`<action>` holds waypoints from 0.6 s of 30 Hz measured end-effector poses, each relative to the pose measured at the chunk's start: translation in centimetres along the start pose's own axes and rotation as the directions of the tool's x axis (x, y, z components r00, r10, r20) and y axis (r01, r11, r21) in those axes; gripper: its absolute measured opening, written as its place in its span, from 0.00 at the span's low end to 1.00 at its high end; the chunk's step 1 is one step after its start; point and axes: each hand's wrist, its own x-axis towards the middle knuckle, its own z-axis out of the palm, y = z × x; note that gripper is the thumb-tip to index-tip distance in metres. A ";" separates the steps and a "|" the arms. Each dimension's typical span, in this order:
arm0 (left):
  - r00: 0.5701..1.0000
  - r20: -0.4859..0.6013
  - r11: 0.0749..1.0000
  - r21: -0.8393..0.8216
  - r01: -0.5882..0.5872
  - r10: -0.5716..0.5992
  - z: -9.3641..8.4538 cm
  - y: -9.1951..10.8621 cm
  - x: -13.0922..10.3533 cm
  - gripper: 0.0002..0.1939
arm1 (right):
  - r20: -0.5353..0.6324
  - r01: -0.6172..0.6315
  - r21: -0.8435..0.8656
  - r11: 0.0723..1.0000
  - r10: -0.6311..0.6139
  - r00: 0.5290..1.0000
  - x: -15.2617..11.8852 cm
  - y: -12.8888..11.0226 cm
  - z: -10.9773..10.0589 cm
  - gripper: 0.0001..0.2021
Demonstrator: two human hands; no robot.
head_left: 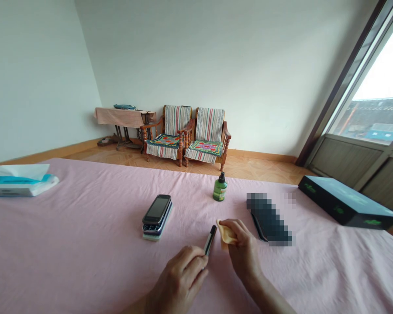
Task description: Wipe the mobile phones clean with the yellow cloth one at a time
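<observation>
Held edge-on in my left hand (185, 274) is a slim mobile phone (210, 240), dark with a pale side, its face mostly turned from view. My right hand (244, 248) pinches a folded yellow cloth (227, 234), just right of the phone's upper end; a narrow gap seems to lie between them. To the left, a stack of mobile phones (157, 211) lies on the pink cloth, a dark touchscreen one on top. Beyond my hands stands a small green bottle (220, 190) with a black cap. Right of the cloth lies a dark long object (269, 220), mostly hidden by pixelation.
The pink tablecloth (94, 257) spans the table. A tissue pack (22, 185) lies at far left, a black box with a pale lid (350, 200) at far right. Behind the table are two wooden armchairs (205, 144) and a draped sewing-machine table (122, 117).
</observation>
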 end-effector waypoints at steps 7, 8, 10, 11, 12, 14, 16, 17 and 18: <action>1.000 0.012 1.000 0.002 -0.001 0.001 0.2 -0.1 0.0 0.18 | 0.153 0.194 -0.084 0.977 -0.180 0.972 -1.3 -0.4 1.0 0.29; 1.000 0.017 1.000 -0.003 0.003 -0.003 0.1 0.0 0.0 0.19 | 0.157 0.184 -0.092 0.979 -0.168 0.973 -1.5 -0.3 1.0 0.30; 1.000 0.023 1.000 -0.014 0.015 -0.015 0.0 0.2 0.1 0.19 | 0.146 0.156 -0.105 0.982 -0.140 0.979 -1.8 -0.2 1.0 0.31; 0.999 0.024 0.999 -0.023 0.023 -0.023 0.0 0.3 0.1 0.20 | 0.134 0.137 -0.105 0.985 -0.122 0.983 -1.9 -0.2 1.0 0.30; 0.999 0.024 0.999 -0.032 0.031 -0.030 0.0 0.3 0.1 0.21 | 0.125 0.114 -0.095 0.989 -0.102 0.987 -1.9 -0.2 1.0 0.30; 0.999 0.018 0.998 -0.042 0.037 -0.036 -0.1 0.3 0.1 0.22 | 0.108 0.057 -0.047 0.997 -0.052 0.993 -1.8 -0.3 1.1 0.28; 0.999 0.016 0.998 -0.047 0.041 -0.040 0.0 0.2 0.1 0.22 | 0.096 -0.006 0.014 1.000 0.004 0.995 -1.8 -0.6 1.2 0.26; 0.999 0.017 0.998 -0.049 0.043 -0.042 0.0 0.1 0.0 0.22 | 0.091 -0.033 0.042 0.999 0.029 0.995 -1.8 -0.7 1.3 0.25; 0.999 0.019 0.998 -0.049 0.044 -0.043 0.0 0.0 0.0 0.22 | 0.086 -0.057 0.065 0.996 0.051 0.995 -1.8 -0.8 1.3 0.23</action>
